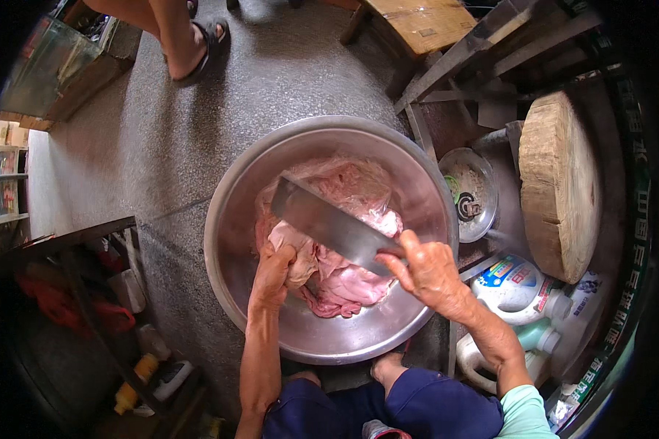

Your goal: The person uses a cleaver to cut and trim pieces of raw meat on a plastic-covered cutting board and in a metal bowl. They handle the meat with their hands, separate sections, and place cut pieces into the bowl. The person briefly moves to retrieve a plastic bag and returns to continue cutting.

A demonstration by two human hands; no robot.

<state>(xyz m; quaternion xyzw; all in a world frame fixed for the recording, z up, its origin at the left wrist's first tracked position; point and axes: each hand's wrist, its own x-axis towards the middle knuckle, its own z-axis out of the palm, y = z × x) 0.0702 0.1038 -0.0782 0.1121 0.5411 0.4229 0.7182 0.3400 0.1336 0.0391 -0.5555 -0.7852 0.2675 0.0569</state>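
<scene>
A cleaver (pixel 337 228) with a broad rectangular blade is gripped in my right hand (pixel 430 272), its blade slanting up and left across the basin. My left hand (pixel 274 272) is closed on a pale piece of meat (pixel 294 252), just below the blade. Beneath both lies a heap of pink raw meat (pixel 351 289), partly covered by the blade. Clear plastic (pixel 359 175) seems to lie over the far side of the heap. Everything rests in a large metal basin (pixel 231 190) on the floor, close in front of my knees.
At the right stand a thick round wooden board (pixel 556 186), a clear bowl (pixel 483 219) and several plastic jugs (pixel 509 289). A wooden stool (pixel 425 25) is at the back. Another person's sandalled foot (pixel 198 51) shows at the far left. A low shelf (pixel 88 293) stands at the left.
</scene>
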